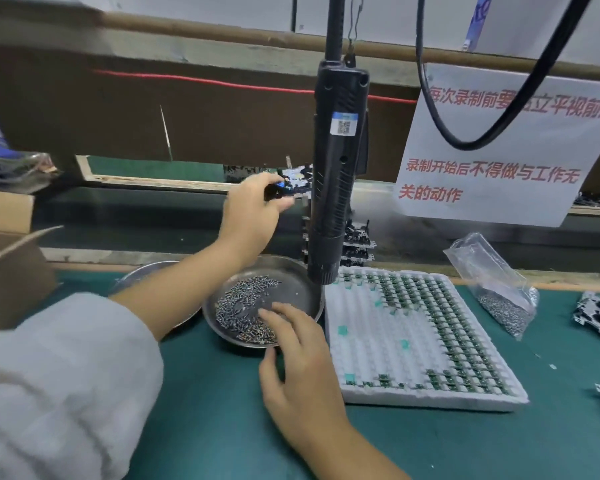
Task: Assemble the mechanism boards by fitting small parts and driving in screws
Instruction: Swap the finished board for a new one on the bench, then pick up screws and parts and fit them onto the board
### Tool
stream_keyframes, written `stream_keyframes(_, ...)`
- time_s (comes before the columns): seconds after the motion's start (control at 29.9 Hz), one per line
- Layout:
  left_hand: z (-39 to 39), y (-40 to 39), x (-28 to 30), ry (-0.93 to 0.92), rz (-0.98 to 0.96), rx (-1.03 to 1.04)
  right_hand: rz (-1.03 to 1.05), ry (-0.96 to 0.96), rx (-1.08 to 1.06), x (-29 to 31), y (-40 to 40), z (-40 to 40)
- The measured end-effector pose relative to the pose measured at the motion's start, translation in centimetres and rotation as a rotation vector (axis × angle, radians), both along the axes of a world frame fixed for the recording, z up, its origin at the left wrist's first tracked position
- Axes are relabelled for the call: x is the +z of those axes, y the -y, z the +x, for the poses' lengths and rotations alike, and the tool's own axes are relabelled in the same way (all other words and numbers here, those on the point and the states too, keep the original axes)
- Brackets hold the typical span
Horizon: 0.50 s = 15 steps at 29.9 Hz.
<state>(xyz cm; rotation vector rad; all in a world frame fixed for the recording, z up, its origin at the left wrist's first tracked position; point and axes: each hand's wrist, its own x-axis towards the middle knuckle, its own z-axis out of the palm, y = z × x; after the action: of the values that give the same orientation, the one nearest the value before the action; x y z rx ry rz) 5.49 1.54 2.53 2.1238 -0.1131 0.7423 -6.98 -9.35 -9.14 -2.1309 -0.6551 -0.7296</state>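
Steel gives the round dish (pixel 302 282) its dull shine; it sits shallow on the green, felt-like tabletop (pixel 222 410), holding a loose heap of small dark screws (pixel 243 313) with slim shanks. The right hand (pixel 298 355) lies over the near rim, its fingers gently bent and spread, fingertips (pixel 269 313) touching the screws; whether its grip has pinched one I cannot tell. The left hand (pixel 253 209), coming out of a soft pale sleeve (pixel 59 375), reaches past the dish toward the back of the bench, its grip closed around a black mechanism board (pixel 291 185) of jagged outline with pale parts on top, held in the air. Partly hidden behind a black, ribbed, cylindrical electric screwdriver (pixel 336 168) hanging from above, a stack of similar boards (pixel 357 244) stands just beyond the dish. Beside the dish on the right lies a white moulded tray (pixel 395 341), a square grid of small pockets, many along the far and right rows holding tiny green parts (pixel 430 289). Farther right, a crinkled clear plastic bag (pixel 496 282) slumps with more screws at its bottom. A white paper sign (pixel 499 150) with red characters hangs behind, and brown cardboard (pixel 11 258) stands at the left.
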Motion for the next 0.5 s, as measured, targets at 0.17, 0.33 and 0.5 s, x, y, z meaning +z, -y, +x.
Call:
stream_keyframes(0.17,-8.2,-5.3,-2.0,0.124,-0.11,0.061,0.246,-0.112,0.09,0.9,-0.1,-0.4)
stream_keyframes(0.33,-17.5,-8.2,-6.0,0.114,0.195,0.033,0.396,-0.268,0.119,0.6,0.3,-1.4)
stream_keyframes(0.5,-21.9,-8.7,-9.7,0.091,0.519,-0.086,0.132,0.014,0.242,1.1,1.4,-2.8)
